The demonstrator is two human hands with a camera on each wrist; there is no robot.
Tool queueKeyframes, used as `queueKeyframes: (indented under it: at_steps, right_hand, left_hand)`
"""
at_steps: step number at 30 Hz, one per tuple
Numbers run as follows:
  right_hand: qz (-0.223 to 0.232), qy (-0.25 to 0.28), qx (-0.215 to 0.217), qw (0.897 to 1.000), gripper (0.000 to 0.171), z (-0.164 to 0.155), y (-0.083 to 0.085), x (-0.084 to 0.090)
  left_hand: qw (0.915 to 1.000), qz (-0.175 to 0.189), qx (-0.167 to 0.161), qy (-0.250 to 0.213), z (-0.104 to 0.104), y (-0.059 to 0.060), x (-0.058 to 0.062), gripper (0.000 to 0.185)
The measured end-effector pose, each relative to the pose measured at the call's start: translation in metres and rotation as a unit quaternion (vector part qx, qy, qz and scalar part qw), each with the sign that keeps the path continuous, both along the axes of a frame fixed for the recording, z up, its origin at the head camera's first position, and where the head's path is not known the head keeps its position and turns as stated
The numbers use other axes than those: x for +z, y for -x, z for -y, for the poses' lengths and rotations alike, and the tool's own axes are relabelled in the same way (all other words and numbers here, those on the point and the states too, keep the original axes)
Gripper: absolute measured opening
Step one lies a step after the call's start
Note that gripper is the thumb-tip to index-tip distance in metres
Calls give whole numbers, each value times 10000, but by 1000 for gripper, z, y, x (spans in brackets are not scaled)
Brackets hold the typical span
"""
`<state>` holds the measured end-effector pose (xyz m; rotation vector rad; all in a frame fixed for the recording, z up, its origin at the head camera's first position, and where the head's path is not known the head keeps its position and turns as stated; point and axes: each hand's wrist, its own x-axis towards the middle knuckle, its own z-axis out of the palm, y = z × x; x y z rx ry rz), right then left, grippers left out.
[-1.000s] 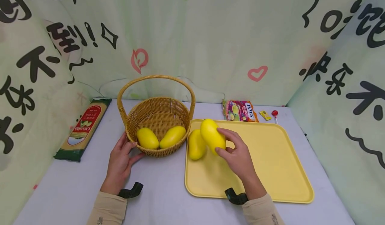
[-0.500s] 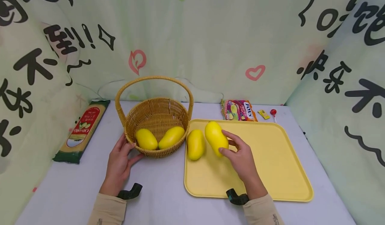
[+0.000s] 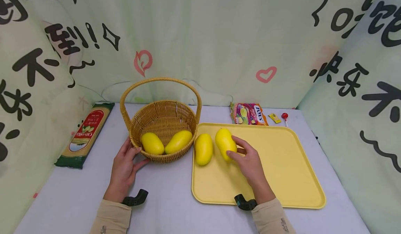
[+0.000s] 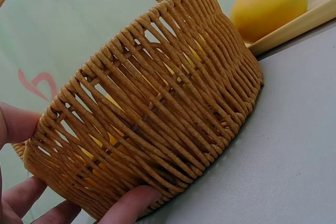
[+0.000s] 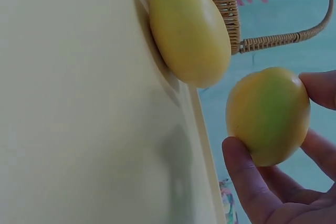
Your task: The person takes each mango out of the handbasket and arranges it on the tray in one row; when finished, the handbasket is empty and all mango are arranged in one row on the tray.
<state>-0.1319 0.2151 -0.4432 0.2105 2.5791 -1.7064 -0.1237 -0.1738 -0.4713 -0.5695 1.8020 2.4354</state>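
Mangoes: four, all yellow. Two lie side by side in the basket [image 3: 163,122], the left one [image 3: 152,143] and the right one [image 3: 178,142] with their near ends close together. One free mango [image 3: 203,149] lies on the tray [image 3: 282,178] at its left edge, just beside the basket wall. The held mango [image 3: 225,143] is over the tray's near-left part, just right of the free one and apart from it; the right wrist view shows a shadow under it on the tray, so it appears raised a little.

Basket: one, wicker, round, with an arched handle, standing on the table [image 3: 172,206] left of the tray.

Tray: one, yellow, rectangular, flat on the table.

Other items: one long green packet [image 3: 85,134] at the far left; one snack bag [image 3: 248,114], one small yellow sweet [image 3: 275,118] and one red lollipop [image 3: 284,117] behind the tray.

Right hand [image 3: 249,166]: reaches forward over the tray, wrist near its front edge; thumb and fingers curl round the held mango's near end, gripping it.

Left hand [image 3: 123,169]: rests on the table against the basket's near-left wall, thumb and fingers spread along the wicker, cupping it rather than closing round it.

Sleeves: two, beige, each with a dark wrist mount.
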Motion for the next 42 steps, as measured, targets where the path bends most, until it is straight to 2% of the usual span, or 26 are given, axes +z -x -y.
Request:
queueKeyframes:
  at_steps: [9, 29, 42]
  right_hand:
    - [325, -262, -11, 9991, 61, 1, 2, -5]
    - [502, -755, 66, 9959, 63, 5, 4, -11]
    - [568, -1150, 186, 9916, 76, 6, 1, -11]
  left_hand:
    - [10000, -10, -4, 6, 0, 0, 0, 71]
    - [10000, -26, -6, -8, 1, 0, 1, 71]
    - [10000, -65, -48, -35, 1, 1, 0, 70]
